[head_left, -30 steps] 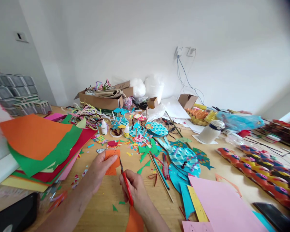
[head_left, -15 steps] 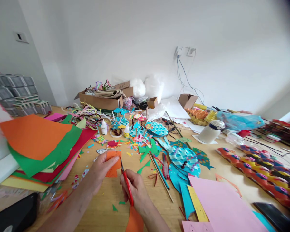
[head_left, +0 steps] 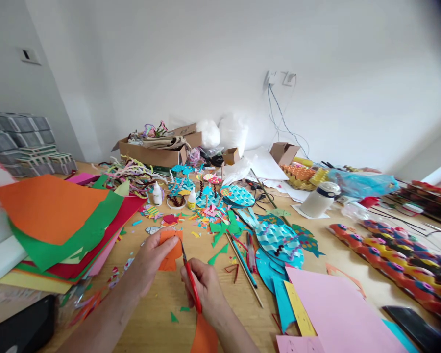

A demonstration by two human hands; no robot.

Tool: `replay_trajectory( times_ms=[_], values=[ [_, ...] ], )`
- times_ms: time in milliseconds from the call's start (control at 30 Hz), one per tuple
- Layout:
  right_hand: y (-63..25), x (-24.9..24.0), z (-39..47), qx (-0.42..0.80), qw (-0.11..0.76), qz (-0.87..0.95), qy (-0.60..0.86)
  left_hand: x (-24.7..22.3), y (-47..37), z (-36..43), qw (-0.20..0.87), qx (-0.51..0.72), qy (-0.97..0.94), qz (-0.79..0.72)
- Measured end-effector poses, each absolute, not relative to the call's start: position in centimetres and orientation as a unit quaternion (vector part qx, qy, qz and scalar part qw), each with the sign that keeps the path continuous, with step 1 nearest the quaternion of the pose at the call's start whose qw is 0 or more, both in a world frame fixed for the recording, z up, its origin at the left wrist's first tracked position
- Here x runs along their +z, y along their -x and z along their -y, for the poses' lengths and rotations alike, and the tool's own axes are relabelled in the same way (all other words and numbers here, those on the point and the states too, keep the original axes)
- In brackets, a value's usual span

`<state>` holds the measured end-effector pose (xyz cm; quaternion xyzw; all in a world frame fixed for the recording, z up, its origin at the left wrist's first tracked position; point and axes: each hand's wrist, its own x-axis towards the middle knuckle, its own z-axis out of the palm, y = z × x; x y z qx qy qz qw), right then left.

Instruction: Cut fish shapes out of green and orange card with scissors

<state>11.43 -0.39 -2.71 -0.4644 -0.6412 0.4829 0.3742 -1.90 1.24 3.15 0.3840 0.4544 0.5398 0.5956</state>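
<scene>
My left hand (head_left: 156,255) pinches a small piece of orange paper (head_left: 172,259) between thumb and fingers above the wooden table. My right hand (head_left: 204,284) grips red-handled scissors (head_left: 193,286), whose blades point up and away and meet the right edge of that paper. Under my right wrist lies a larger orange sheet (head_left: 203,336), partly hidden by the arm. Small green scraps (head_left: 174,317) lie on the table between my forearms. Just beyond my left hand is a grey-and-white paper fish (head_left: 153,229).
Stacked coloured sheets (head_left: 51,211) lie at the left, near a black phone (head_left: 20,326). Glue bottles (head_left: 157,194) stand among paper scraps in the middle. Blue paper-plate fish (head_left: 279,240), pencils and a pink sheet (head_left: 341,304) lie to the right. A white bottle (head_left: 318,201) stands farther back.
Both hands hold nearly the same position, with the scissors still at the orange paper's right edge. The whole view has shifted very slightly.
</scene>
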Motion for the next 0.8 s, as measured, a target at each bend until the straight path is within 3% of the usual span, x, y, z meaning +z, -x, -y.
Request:
replay_trajectory(
  times_ms=[800],
  values=[
    [-11.5, -2.83, 0.35, 0.474, 0.363, 0.649, 0.472, 3.04, 2.07, -1.17, 0.585, 0.517, -0.408, -0.473]
  ],
)
